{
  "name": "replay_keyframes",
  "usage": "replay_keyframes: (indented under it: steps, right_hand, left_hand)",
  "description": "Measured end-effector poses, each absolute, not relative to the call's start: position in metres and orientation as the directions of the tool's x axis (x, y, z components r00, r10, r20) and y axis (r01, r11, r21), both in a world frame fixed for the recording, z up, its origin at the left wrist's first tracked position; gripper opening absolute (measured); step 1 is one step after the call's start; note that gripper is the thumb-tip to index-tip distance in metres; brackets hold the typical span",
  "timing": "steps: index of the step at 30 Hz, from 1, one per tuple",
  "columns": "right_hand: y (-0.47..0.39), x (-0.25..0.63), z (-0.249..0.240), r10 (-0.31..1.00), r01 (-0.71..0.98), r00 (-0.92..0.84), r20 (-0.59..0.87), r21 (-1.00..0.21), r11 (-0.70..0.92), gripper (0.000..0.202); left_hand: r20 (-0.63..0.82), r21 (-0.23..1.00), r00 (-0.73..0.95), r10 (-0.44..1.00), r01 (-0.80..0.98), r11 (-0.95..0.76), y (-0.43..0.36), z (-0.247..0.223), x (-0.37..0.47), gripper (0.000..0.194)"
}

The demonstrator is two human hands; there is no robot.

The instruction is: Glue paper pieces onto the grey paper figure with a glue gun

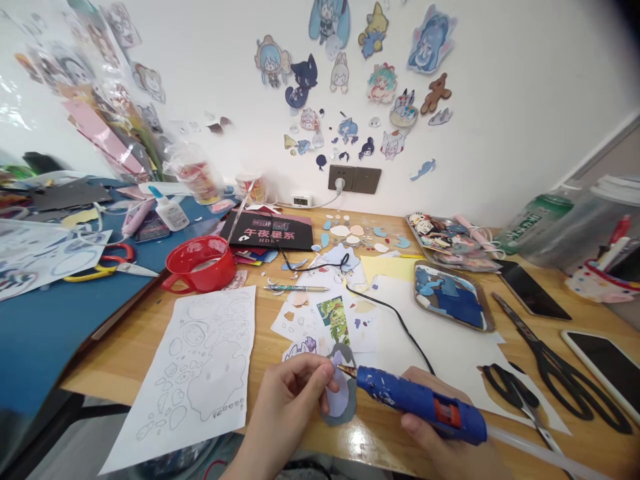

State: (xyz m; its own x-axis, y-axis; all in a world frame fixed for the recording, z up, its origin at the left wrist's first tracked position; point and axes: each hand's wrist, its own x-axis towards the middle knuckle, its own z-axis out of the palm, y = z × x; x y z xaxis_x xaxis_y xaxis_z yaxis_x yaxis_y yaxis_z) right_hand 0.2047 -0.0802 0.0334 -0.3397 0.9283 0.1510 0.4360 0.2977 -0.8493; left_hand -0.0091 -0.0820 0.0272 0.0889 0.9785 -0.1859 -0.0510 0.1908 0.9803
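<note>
My right hand is wrapped around a blue hot glue gun, with a clear glue stick coming out of its back end. The gun's metal nozzle points left, close to the fingertips of my left hand. Thumb and forefinger of that hand are pinched together; whatever sits between them is too small to make out. Right under the fingers and nozzle is a lilac cutout lying over a larger grey cutout. My left fingers cover part of both.
A sheet of pencil outlines lies left, below a red mug. The gun's black cord crosses white paper. Black scissors, a tray of blue scraps and phones are right. A pen lies mid-desk.
</note>
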Motion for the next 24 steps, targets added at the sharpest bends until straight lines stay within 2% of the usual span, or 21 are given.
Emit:
replay_keyframes:
  steps: [7, 13, 18, 24]
  right_hand:
    - [-0.079, 0.208, 0.030, 0.923, 0.427, -0.381, 0.054, -0.875, 0.228, 0.024]
    - [-0.083, 0.207, 0.027, 0.944, 0.415, -0.326, 0.053, -0.889, 0.193, 0.029]
    - [-0.083, 0.207, 0.028, 0.937, 0.398, -0.349, 0.006, -0.905, 0.154, 0.031]
    - [-0.086, 0.210, 0.022, 0.954, 0.403, -0.301, 0.005, -0.906, 0.132, 0.026]
  left_hand:
    - [-0.191, 0.980, 0.077, 0.979, -0.040, 0.195, -0.083, 0.025, -0.010, 0.030]
    - [-0.217, 0.974, 0.072, 0.973, -0.046, 0.221, -0.084, 0.023, -0.011, 0.031]
    - [-0.229, 0.973, 0.058, 0.972, -0.025, 0.231, -0.083, 0.024, -0.011, 0.033]
    - [-0.201, 0.980, 0.054, 0.978, 0.025, 0.200, -0.085, 0.027, -0.010, 0.033]
